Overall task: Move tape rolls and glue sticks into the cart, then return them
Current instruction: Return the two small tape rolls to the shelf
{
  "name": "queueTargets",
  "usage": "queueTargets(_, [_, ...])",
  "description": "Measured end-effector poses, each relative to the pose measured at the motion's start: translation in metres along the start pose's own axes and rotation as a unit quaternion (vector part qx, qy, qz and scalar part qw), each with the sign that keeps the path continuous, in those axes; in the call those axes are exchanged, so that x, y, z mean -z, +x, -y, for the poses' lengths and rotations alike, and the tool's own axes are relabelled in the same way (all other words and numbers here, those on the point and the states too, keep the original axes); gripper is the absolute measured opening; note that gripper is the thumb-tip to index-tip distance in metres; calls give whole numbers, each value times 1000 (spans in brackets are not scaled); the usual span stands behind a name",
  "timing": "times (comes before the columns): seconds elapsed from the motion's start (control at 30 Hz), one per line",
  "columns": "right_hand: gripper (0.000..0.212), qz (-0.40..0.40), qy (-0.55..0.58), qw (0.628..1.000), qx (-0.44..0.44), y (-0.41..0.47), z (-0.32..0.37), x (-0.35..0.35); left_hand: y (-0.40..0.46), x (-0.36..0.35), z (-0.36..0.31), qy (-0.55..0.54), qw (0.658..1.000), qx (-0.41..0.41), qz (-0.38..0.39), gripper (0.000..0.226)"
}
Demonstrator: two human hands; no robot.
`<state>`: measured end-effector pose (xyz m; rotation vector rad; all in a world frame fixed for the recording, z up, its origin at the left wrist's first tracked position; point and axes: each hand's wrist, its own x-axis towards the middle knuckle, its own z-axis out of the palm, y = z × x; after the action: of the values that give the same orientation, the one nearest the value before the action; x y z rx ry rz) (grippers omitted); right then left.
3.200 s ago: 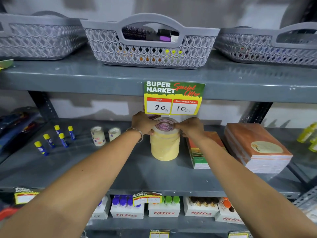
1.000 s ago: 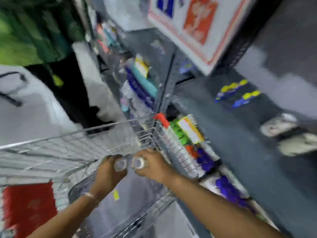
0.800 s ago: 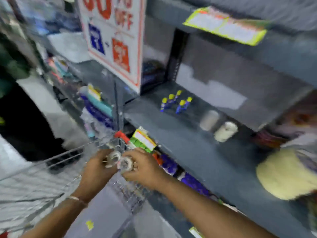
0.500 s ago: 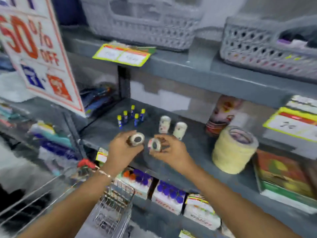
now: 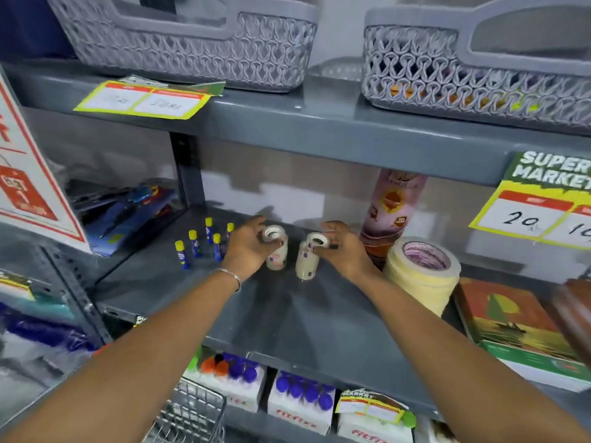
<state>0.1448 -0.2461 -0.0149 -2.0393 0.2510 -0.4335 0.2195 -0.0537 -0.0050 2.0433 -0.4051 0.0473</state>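
Gripping small tape rolls, left hand (image 5: 248,247) and right hand (image 5: 343,251) reach over shelf stacks (image 5: 277,257).

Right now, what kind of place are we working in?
Most likely a shop's stationery aisle: a "Super Market" price tag hangs on grey metal shelving, glue sticks and masking tape are stocked there, and a wire cart sits below.

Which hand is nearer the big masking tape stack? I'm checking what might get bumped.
Right. The right hand is just beside the masking tape stack; the left hand is farther off, by the glue sticks.
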Motion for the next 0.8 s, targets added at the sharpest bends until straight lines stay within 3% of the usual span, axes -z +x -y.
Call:
queueTargets(0.17, [56, 26, 5, 1000, 8, 8, -7, -10, 7, -7, 9, 48, 999, -8, -4, 61])
queueTargets(0.43, [59, 33, 21, 999, -8, 12, -13, -13, 10, -9, 8, 28, 999, 28, 18, 63])
queueTargets(0.63, [60, 22, 49, 998, -23, 9, -14, -14, 5, -12, 1, 54, 998, 22, -4, 33])
queueTargets(0.8, [64, 26, 51, 998, -29, 7, -12, -10, 6, -15, 0, 25, 998, 39, -30, 29])
